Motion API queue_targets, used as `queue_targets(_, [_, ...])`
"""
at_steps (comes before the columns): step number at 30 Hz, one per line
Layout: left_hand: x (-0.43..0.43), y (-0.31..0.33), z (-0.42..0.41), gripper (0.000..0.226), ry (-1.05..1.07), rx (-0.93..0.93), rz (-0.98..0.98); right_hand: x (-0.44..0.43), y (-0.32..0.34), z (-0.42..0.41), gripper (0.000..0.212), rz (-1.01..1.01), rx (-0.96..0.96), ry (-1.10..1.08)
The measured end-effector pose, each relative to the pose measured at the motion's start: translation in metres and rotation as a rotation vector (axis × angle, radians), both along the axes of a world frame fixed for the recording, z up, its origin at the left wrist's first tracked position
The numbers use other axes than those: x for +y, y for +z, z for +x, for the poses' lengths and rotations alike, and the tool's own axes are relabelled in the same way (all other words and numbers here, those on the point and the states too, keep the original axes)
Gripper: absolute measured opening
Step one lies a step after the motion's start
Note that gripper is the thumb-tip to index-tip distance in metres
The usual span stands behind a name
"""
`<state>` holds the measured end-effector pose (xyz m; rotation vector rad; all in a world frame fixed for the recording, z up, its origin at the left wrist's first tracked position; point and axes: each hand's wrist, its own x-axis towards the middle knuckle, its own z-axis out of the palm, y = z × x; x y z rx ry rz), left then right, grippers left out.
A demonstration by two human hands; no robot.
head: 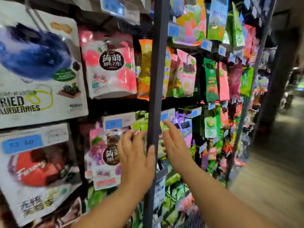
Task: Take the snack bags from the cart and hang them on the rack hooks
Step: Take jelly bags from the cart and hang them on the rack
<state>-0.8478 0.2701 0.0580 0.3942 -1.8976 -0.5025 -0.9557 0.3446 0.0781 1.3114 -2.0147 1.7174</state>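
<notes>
A dark upright post splits the rack, and snack bags hang in crowded rows on both sides of it. The left hand is just left of the post, fingers loosely spread over a pink-purple bag, thumb along the post's edge. The right hand is just right of the post, fingers straight and close together, tips below a blue price tag. Neither hand holds anything. Far right of the post lies open floor.
</notes>
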Motion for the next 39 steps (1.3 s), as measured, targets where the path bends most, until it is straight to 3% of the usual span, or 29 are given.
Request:
queue_targets(2, [0.025,-0.038,-0.010,0.047,-0.113,-0.116,0.007,0.032,-0.036,-0.004,0.024,0.066,-0.034,-0.053])
queue_targets(7, [0.101,-0.143,-0.028,0.053,-0.391,-0.460,0.107,0.127,-0.144,0.000,0.049,0.208,-0.245,-0.272])
queue_targets(11, [0.158,-0.224,-0.025,0.057,-0.560,-0.762,0.031,0.215,-0.220,0.023,0.041,0.355,-0.413,-0.467])
queue_targets(14, [0.188,-0.266,-0.009,0.081,-0.674,-1.024,0.068,0.282,-0.274,0.048,0.044,0.518,-0.611,-0.582])
queue_targets(17, [0.207,-0.294,0.009,0.087,-0.763,-1.146,-0.007,0.340,-0.311,0.076,0.045,0.632,-0.705,-0.694])
queue_targets(19, [0.215,-0.302,0.016,0.081,-0.784,-1.228,-0.109,0.373,-0.322,0.091,0.042,0.686,-0.794,-0.768])
queue_targets(22, [0.223,-0.306,0.014,0.047,-0.749,-1.311,-0.152,0.405,-0.329,0.106,0.051,0.693,-0.874,-0.838])
queue_targets(26, [0.226,-0.310,0.007,0.040,-0.725,-1.429,-0.094,0.431,-0.336,0.118,0.031,0.555,-1.004,-0.943])
queue_targets(30, [0.229,-0.308,0.006,0.043,-0.699,-1.463,-0.093,0.457,-0.380,0.107,0.040,0.375,-1.232,-1.006])
queue_targets(32, [0.230,-0.306,0.007,0.043,-0.692,-1.472,-0.117,0.469,-0.403,0.100,0.031,0.158,-1.368,-1.051])
queue_targets(34, [0.230,-0.305,0.008,0.045,-0.687,-1.492,-0.128,0.459,-0.381,0.106,0.035,-0.069,-1.502,-1.080])
queue_targets(36, [0.229,-0.306,0.008,0.047,-0.678,-1.515,-0.154,0.452,-0.370,0.109,0.023,-0.281,-1.622,-1.087])
queue_targets(39, [0.228,-0.309,0.007,0.051,-0.708,-1.521,-0.172,0.456,-0.376,0.109,0.011,-0.508,-1.672,-1.098])
